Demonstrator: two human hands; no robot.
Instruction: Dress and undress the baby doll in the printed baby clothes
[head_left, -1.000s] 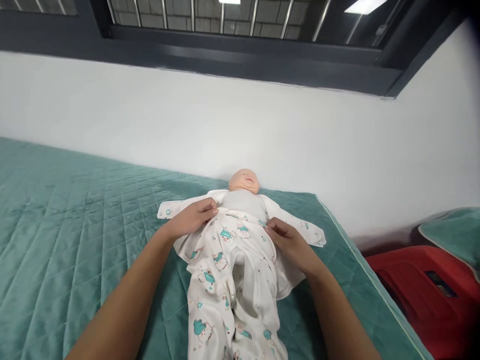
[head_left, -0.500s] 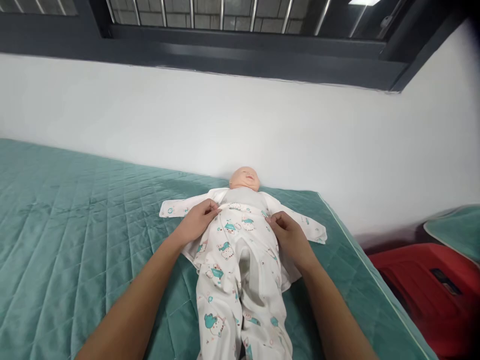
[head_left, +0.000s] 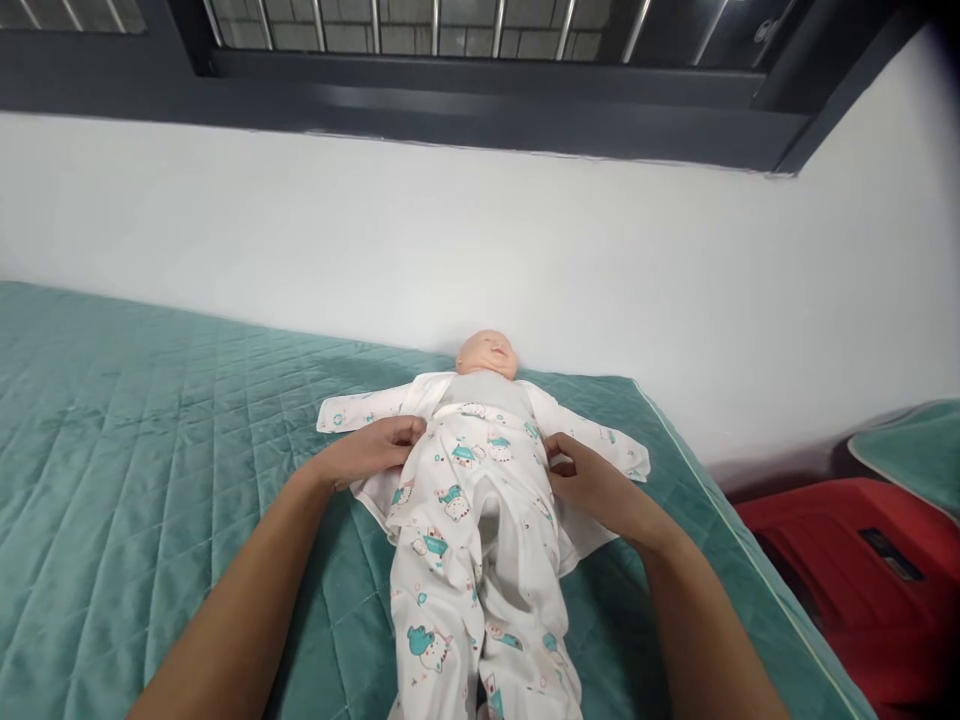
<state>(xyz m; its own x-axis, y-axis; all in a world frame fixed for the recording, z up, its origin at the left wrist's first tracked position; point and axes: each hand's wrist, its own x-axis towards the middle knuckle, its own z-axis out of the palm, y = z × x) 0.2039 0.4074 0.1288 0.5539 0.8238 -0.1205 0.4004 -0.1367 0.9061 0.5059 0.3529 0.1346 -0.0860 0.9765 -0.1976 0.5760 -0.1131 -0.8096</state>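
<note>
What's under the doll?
A white shirt, its edges showing on both sides, over a green quilt. The doll and pants cover the middle; anything else beneath can't be seen.

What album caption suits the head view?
Left hand and right hand flank a doll in printed trousers on a green quilt.

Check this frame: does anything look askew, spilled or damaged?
The white jacket lies open, its sides splayed out beyond the printed pants, with the pale torso of the doll showing; a closed jacket would cover it. No spill or damage is visible.
</note>
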